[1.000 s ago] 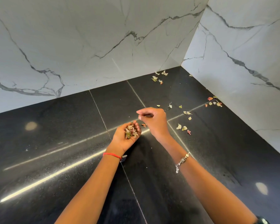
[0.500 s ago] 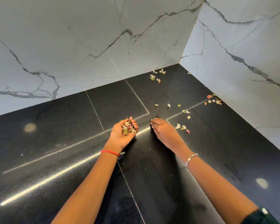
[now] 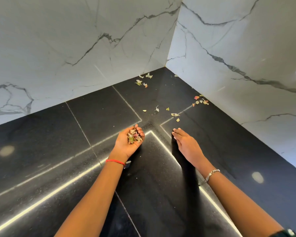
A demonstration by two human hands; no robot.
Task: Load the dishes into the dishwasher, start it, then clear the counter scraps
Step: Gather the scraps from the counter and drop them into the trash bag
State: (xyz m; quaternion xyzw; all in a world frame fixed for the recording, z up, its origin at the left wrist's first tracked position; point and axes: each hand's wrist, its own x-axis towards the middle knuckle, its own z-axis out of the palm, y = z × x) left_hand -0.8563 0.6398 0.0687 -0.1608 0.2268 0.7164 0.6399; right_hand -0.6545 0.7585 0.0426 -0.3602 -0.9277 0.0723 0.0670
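1. The counter (image 3: 50, 142): black, glossy, crossed by pale seams. It runs back into the corner (image 3: 165, 65) where two white marble walls (image 3: 75, 40) meet.
2. Your left hand (image 3: 126, 144): well out from the corner, palm up, with the fingers curled into a cup around item 3. A red thread (image 3: 114, 161) circles the wrist.
3. The handful of scraps (image 3: 134, 138): leafy bits in green, pink and pale tones, heaped in that cupped palm.
4. Your right hand (image 3: 186, 145): about as far out from the corner as the left. The fingers are straight and pressed together, palm down, holding nothing. It sits low on the counter, and you cannot tell whether it touches. A silver bracelet (image 3: 212, 173) hangs at the wrist.
5. The loose scraps (image 3: 175, 114): all lie on the counter, between your hands and the corner.
   - One group sits just out from the corner along the left wall.
   - One group lies against the right wall, farther out.
   - A thin scatter lies nearest your right fingertips.
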